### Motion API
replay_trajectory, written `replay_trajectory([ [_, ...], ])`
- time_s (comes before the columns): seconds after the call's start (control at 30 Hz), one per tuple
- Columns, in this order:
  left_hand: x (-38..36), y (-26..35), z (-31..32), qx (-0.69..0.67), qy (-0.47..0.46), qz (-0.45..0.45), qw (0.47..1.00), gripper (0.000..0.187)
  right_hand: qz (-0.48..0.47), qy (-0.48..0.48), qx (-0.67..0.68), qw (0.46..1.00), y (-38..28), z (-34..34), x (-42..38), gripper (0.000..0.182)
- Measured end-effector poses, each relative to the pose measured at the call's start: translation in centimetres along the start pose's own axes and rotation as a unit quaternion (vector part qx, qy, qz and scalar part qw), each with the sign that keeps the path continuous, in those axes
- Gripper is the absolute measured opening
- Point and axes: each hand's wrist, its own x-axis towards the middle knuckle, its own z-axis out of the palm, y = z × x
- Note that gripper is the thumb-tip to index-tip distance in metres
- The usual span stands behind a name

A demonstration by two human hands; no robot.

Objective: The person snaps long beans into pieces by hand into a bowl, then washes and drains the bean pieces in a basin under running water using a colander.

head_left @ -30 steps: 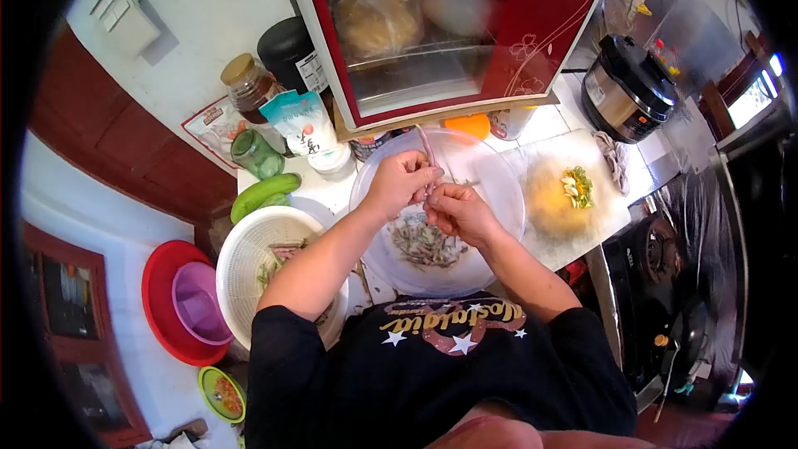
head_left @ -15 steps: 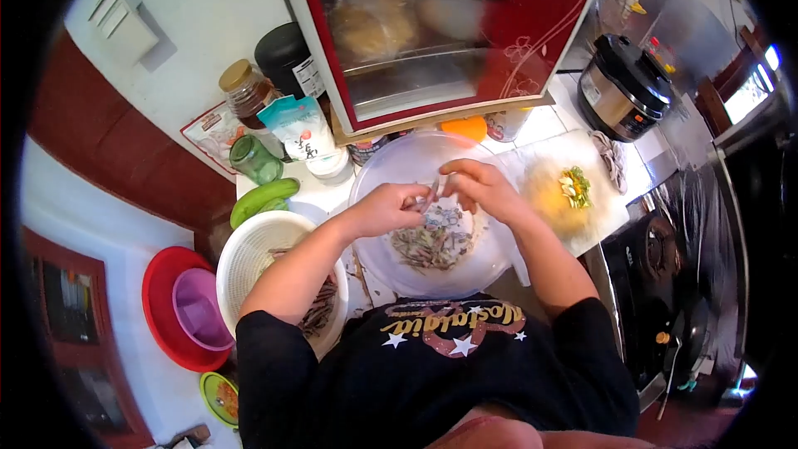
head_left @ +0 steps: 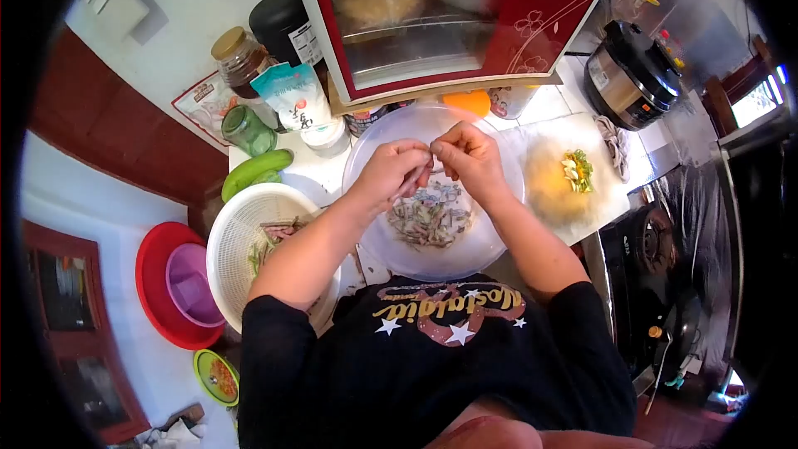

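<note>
Hard to make out: the thin pale strip (head_left: 413, 180) is mostly lying hidden under the fingers, only a short pinkish length showing below the left hand (head_left: 389, 173); what kind of stalk it is cannot be told. The fisheye edge is cutting off the room's corners. The person's left forearm is covering part of the white slotted plastic colander (head_left: 241, 233), so its contents are showing only as a few green and brown strips. The red-framed glass cabinet door (head_left: 465, 17) is blurring what is sitting behind it.

Fingers: the left hand is curling, fingertips (head_left: 422, 158) pressed together on the strip's upper end. The right hand (head_left: 467, 158) is meeting it, thumb and forefinger pinching closed at the same spot; the other fingers are folding loosely. Both hands are touching at the fingertips, hovering over the far half of the large clear plastic bowl (head_left: 378, 241).

The strip is hanging between the hands above the bowl's heap of shredded greenish-brown pieces (head_left: 431, 220). A green cucumber (head_left: 256, 173) is lying just beyond the colander.
</note>
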Motion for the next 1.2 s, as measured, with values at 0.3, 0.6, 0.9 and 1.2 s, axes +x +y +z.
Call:
replay_trajectory([
  [0.3,-3.5,2.6,-6.2,-0.096,0.17,0.166,0.967,0.014,-0.009,0.068,0.084,0.994,0.3,-0.7,-1.4,0.008],
  [0.6,-18.2,1.0,-12.8,0.163,0.3,-0.01,0.94,0.012,-0.111,-0.195,-0.545,0.808,2.8,-4.0,-3.1,0.009],
  [0.9,-22.9,-3.2,-12.5,0.49,0.297,-0.006,0.82,0.024,0.061,-0.174,-0.046,0.982,-3.9,-0.1,-5.8,0.007],
  [1.2,-21.5,-2.5,-4.0,0.347,0.326,0.139,0.868,0.013,-0.005,0.014,-0.503,0.864,-1.7,-6.3,-7.9,0.031],
])
